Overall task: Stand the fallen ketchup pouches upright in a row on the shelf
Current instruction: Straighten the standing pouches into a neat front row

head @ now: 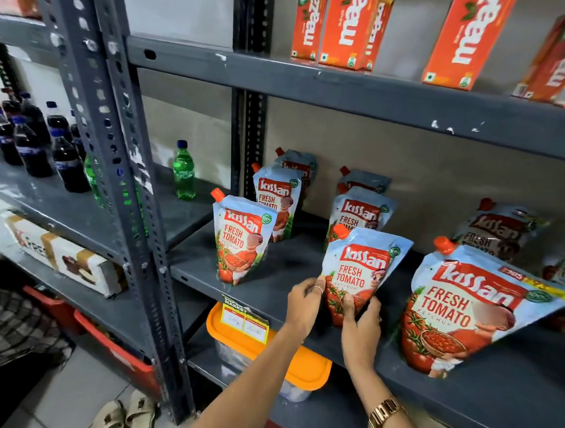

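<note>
On shelf (272, 268), both hands (332, 308) gripping pouch (359, 269)

Shop or stockroom interior. Grey slotted-angle steel racking (115, 161) holds repeated retail stock: Kissan ketchup pouches (241, 241) in several identical units, Maaza juice cartons (351, 26) on the tier above, dark cola bottles (31, 144) and a green soda bottle (184, 172) on the adjoining bay. A yellow price label (244, 320) headed "Super Market" hangs from the shelf edge (302, 318).
</note>
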Demonstrator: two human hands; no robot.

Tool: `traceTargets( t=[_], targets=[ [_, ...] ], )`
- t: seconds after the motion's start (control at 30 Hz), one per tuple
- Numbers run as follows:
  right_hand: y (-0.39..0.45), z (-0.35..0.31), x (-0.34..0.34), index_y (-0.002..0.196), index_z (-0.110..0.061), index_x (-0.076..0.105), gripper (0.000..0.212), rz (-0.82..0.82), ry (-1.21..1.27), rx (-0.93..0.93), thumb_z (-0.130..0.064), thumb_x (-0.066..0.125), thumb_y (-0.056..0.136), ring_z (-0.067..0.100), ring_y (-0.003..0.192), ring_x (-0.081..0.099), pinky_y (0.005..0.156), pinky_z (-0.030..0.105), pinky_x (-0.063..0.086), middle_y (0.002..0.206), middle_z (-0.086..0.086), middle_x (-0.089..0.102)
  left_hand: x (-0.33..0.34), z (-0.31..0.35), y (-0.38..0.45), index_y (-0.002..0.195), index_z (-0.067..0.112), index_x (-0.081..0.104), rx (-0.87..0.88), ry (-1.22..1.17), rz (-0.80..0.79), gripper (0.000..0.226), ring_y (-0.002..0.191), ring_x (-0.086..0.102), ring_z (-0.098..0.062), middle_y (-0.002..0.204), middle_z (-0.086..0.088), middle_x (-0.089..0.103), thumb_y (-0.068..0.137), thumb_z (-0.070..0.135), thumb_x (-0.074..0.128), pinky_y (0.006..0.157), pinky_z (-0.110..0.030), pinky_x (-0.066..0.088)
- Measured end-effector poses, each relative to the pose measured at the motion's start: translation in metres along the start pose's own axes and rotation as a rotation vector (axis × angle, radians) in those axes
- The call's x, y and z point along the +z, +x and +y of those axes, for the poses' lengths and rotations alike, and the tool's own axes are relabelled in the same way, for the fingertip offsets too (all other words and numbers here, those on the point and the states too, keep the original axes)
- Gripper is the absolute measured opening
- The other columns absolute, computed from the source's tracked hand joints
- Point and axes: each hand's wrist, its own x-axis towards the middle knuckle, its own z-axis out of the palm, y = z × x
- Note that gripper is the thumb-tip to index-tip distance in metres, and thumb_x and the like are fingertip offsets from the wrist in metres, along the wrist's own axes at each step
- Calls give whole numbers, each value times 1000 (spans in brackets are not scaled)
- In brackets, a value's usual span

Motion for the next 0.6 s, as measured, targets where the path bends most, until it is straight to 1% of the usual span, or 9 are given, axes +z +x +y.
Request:
traceTargets(
  t=[0.1,0.17,0.23,0.3,0.4,0.47,0.5,0.57,0.6],
  targets=[
    [-1,-2,7,118,-8,44,40,-58,6,-21,-33,55,89,28,105,56,77,32,44,115,15,60,-13,4,5,90,14,61,29,18,56,19,78,59,1,91,-2,65,94,25,47,62,-11,47],
    [-4,-5,13,118,-9,44,40,-101,-22,-38,-33,56,88,28,105,56,77,32,46,114,14,61,-23,2,6,89,15,61,35,1,81,17,81,60,-5,92,-3,65,94,24,47,65,-15,47],
    [-15,-5,21,121,-10,43,43,-112,8,-1,-34,56,88,27,106,56,78,33,47,115,14,60,-33,3,5,94,13,62,-4,26,93,18,90,60,-14,97,-6,64,93,23,48,77,-26,51],
    [-18,-6,26,125,-11,42,46,-113,4,-18,-35,56,87,26,107,56,78,32,46,117,13,60,-40,3,7,102,7,62,-29,-11,79,24,99,59,-19,102,-8,64,93,24,49,89,-36,51],
    [-12,-3,22,127,-11,42,48,-90,12,-19,-35,57,87,25,108,55,78,29,44,118,12,59,-36,6,6,107,5,61,-40,4,34,27,104,58,-22,106,-11,64,93,24,48,96,-41,49],
    [-10,-2,20,126,-11,43,48,-87,16,-15,-35,57,87,26,108,55,80,31,46,118,12,59,-33,5,6,106,7,62,-28,21,6,25,101,58,-18,105,-9,63,94,23,47,91,-35,51],
    [-10,-2,20,126,-11,43,48,-83,18,-10,-35,58,86,26,109,55,81,31,47,119,13,59,-32,5,5,103,10,62,-22,32,-4,22,96,59,-14,104,-7,63,94,23,46,84,-28,52],
    [-9,0,18,126,-10,43,49,-70,27,-2,-35,58,86,27,111,55,83,32,47,121,13,58,-30,5,4,99,16,60,-25,43,-23,18,88,57,-5,101,-2,63,95,24,45,70,-14,47],
    [-8,1,18,126,-10,43,49,-67,29,2,-35,58,86,27,112,54,85,33,47,122,14,57,-29,4,4,100,15,60,-31,47,-31,19,87,57,-4,101,-2,62,95,24,44,67,-11,45]
  ],
)
